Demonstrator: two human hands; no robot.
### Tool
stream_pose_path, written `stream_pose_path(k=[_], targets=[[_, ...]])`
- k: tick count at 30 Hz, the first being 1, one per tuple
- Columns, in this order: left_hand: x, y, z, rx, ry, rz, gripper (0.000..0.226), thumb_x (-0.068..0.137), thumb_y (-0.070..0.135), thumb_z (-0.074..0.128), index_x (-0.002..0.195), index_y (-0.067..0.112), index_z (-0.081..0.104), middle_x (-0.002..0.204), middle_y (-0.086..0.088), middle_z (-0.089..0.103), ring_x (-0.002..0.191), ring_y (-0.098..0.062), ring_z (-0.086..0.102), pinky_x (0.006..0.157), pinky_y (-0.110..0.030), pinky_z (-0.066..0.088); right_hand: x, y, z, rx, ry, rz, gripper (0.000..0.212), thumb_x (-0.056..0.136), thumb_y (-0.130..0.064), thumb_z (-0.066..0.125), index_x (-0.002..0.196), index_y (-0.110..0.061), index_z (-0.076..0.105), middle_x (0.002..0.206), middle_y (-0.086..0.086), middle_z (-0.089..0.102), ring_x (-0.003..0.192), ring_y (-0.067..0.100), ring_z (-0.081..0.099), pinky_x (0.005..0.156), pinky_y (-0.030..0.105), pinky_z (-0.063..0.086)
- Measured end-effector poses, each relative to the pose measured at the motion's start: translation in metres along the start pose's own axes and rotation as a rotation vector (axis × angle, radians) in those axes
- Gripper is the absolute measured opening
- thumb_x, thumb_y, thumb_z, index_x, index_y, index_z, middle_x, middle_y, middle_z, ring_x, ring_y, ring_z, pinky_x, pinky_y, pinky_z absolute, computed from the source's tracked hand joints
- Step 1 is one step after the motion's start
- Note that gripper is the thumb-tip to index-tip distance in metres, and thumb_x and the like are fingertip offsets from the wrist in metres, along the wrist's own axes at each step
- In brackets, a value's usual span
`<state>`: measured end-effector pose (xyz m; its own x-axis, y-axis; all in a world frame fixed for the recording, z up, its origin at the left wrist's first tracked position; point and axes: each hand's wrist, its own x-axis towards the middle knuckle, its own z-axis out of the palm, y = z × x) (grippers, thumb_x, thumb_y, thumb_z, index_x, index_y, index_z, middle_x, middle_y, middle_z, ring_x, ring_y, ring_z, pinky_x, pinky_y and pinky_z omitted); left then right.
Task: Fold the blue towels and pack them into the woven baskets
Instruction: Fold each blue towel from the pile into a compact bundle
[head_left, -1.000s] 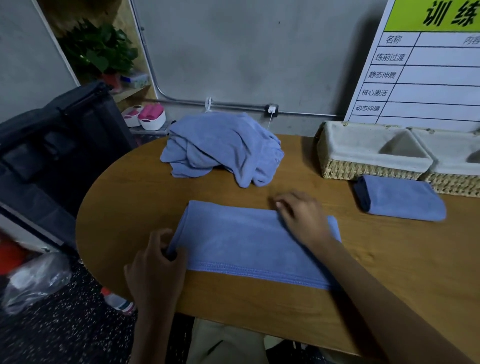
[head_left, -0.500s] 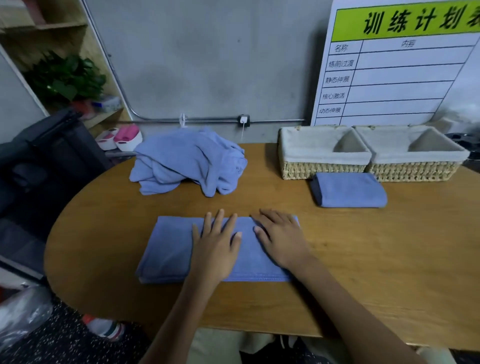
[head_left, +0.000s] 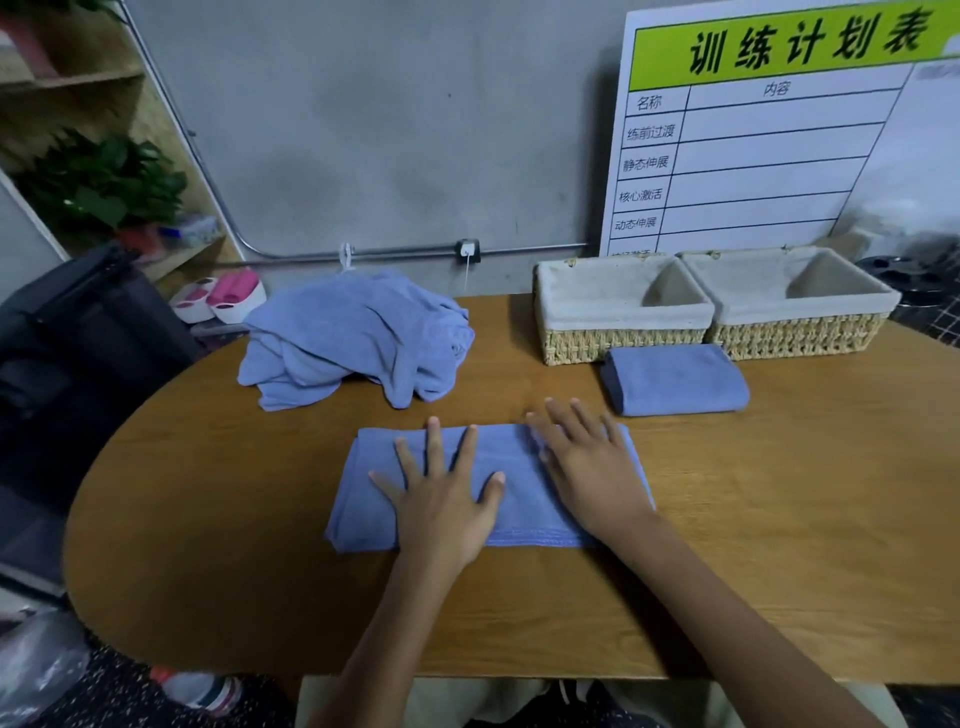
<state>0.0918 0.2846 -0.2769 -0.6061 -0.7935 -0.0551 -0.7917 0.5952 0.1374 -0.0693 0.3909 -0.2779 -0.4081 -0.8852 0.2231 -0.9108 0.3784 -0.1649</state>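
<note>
Folded blue towel (head_left: 363, 499) flat on wooden table (head_left: 779, 519), left hand (head_left: 441, 499) and right hand (head_left: 592, 467) pressing it, fingers straight and spread, right fingertips (head_left: 550, 402) past its far edge

The room around me is dim, with a flat, cool light that seems to fall from above and in front; the grey wall (head_left: 363, 130) shows uneven dark patches. My left hand (head_left: 441, 493) and right hand (head_left: 592, 467) cast only soft, faint shadows onto the towel (head_left: 363, 499) beneath them. A darker shadow sits on the table (head_left: 208, 519) under its far edge by the baskets (head_left: 623, 338). The white board (head_left: 779, 156) at the far right corner is the brightest area, slightly washed out at its top right. The wide lens bends the table's left edge and stretches the corners. The shelf (head_left: 78, 104) at upper left looks smeared and soft, and the floor is murky.
</note>
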Motion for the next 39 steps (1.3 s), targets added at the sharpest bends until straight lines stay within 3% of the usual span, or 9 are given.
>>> stream_pose_path(k=[3,7,13,16,21,27,30,35,39], targets=[[0.003,0.004,0.001,0.032,-0.020,0.020,0.075,0.092,0.077,0.013,0.157,0.044,-0.006,0.166,0.003,-0.021,0.151,-0.042,-0.013,0.112,-0.076,0.001,-0.007,0.006,0.003,0.095,-0.140,0.004,0.077,0.089,-0.058,-0.001,0.154,-0.031,0.031,0.165,-0.004,0.019,0.153,0.026,0.013,0.121,0.047,0.015],[-0.015,-0.033,-0.002,0.095,-0.036,-0.004,0.092,0.076,0.089,-0.001,0.157,0.045,-0.004,0.168,0.003,-0.013,0.152,-0.040,-0.006,0.113,-0.073,0.009,-0.009,0.015,0.000,0.064,-0.162,0.010,0.080,0.090,-0.070,-0.007,0.157,-0.036,0.019,0.167,-0.007,0.007,0.154,0.022,0.001,0.123,0.044,0.006],[-0.022,-0.021,-0.031,0.034,0.160,0.089,0.062,0.097,0.066,0.023,0.144,0.033,0.046,0.161,0.000,0.029,0.147,-0.026,0.027,0.115,-0.065,0.016,-0.010,0.010,-0.001,-0.008,-0.164,-0.022,0.097,0.076,-0.073,-0.030,0.156,-0.041,0.015,0.167,-0.009,0.005,0.153,0.026,0.002,0.120,0.045,0.009],[-0.007,0.001,-0.018,-0.083,0.054,0.218,0.061,0.099,0.066,0.021,0.155,0.041,0.025,0.168,0.007,0.006,0.154,-0.020,0.003,0.120,-0.060,0.009,-0.011,0.010,-0.004,0.012,-0.181,-0.022,0.090,0.080,-0.074,-0.021,0.156,-0.042,0.014,0.167,-0.009,0.002,0.154,0.025,-0.001,0.120,0.046,0.005],[-0.003,-0.025,0.005,0.056,0.014,0.187,0.108,0.059,0.088,-0.031,0.155,0.051,0.000,0.168,0.008,-0.011,0.154,-0.027,-0.010,0.118,-0.066,0.005,-0.012,0.014,-0.006,0.062,-0.233,0.035,0.081,0.084,-0.077,0.000,0.157,-0.042,0.009,0.167,-0.009,-0.004,0.153,0.021,-0.010,0.123,0.046,-0.004],[-0.006,-0.021,-0.008,0.051,-0.031,0.149,0.084,0.084,0.085,0.006,0.158,0.045,0.006,0.168,0.002,-0.007,0.154,-0.033,-0.006,0.118,-0.066,0.007,-0.013,0.013,-0.005,0.040,-0.232,0.048,0.079,0.087,-0.077,0.006,0.157,-0.041,0.007,0.167,-0.008,-0.005,0.153,0.022,-0.011,0.123,0.047,-0.003],[-0.001,-0.015,-0.004,0.032,-0.009,0.205,0.089,0.076,0.082,-0.006,0.157,0.047,0.007,0.168,0.006,-0.007,0.154,-0.028,-0.006,0.119,-0.062,0.004,-0.014,0.015,-0.006,0.044,-0.230,0.040,0.075,0.090,-0.075,0.011,0.157,-0.041,0.008,0.167,-0.008,-0.004,0.153,0.021,-0.010,0.123,0.045,-0.004],[0.002,-0.067,-0.002,0.042,0.059,0.029,0.072,0.095,0.071,0.020,0.159,0.039,0.012,0.169,0.001,0.001,0.155,-0.025,0.000,0.120,-0.060,0.012,-0.023,0.035,-0.009,0.084,-0.213,0.060,0.069,0.094,-0.072,0.014,0.157,-0.042,0.011,0.166,-0.012,-0.002,0.153,0.012,-0.009,0.123,0.042,-0.003],[-0.004,-0.085,-0.007,0.036,0.007,-0.006,0.071,0.098,0.067,0.017,0.160,0.035,0.004,0.168,0.004,-0.009,0.154,-0.027,-0.007,0.118,-0.065,0.004,-0.029,0.052,-0.011,0.141,-0.169,0.122,0.066,0.094,-0.069,0.017,0.155,-0.042,0.019,0.166,-0.013,0.008,0.153,0.011,-0.001,0.122,0.039,0.002]])
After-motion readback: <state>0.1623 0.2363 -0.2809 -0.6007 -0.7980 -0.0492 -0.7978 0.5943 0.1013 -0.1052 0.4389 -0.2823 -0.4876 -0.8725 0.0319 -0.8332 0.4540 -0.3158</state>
